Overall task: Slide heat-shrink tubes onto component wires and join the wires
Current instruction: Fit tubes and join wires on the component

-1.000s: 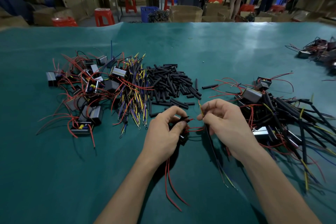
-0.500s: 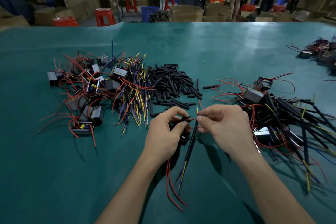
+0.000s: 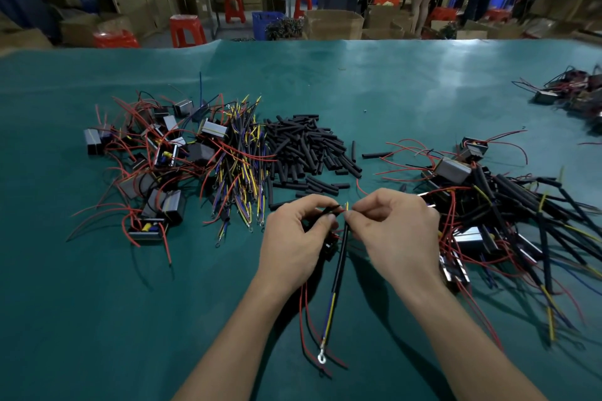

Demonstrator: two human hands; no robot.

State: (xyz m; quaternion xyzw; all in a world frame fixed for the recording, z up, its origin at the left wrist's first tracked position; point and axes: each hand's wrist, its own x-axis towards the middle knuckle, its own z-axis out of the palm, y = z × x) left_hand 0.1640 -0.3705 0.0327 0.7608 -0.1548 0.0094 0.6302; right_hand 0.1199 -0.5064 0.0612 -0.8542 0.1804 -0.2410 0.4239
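Both hands meet over the green tabletop [image 3: 391, 91], fingertips almost touching. Our left hand [image 3: 294, 238] is curled around a small black component, mostly hidden in the palm, and pinches one of its wire ends with a short black heat-shrink tube [image 3: 328, 211] on it, between thumb and forefinger; that end points to the right, toward the other hand. Red leads [image 3: 304, 319] from the component trail out below this hand, toward us.

Our right hand [image 3: 395, 233] pinches the upper end of the sleeved cable [image 3: 338, 265]. Its yellow tip [image 3: 347, 206] sticks up just above the fingertips, just beside the red wire tip held by the left hand. The cable's long axis runs nearly straight down from the right hand's fingertips toward us, passing between the two wrists, and ends in a ring terminal [image 3: 321, 359] lying on the tabletop.

So the two ends to be joined lie crosswise: one roughly level, pointing right, the other upright. We judge that the next move turns on bringing those tips together and twisting them, and neither hand has far to go. Whether the tips already touch is too small to tell.

Beyond the left hand lies the pile of loose heat-shrink tubes [image 3: 309, 150]; right of the right hand, a heap of finished assemblies [image 3: 505, 215].
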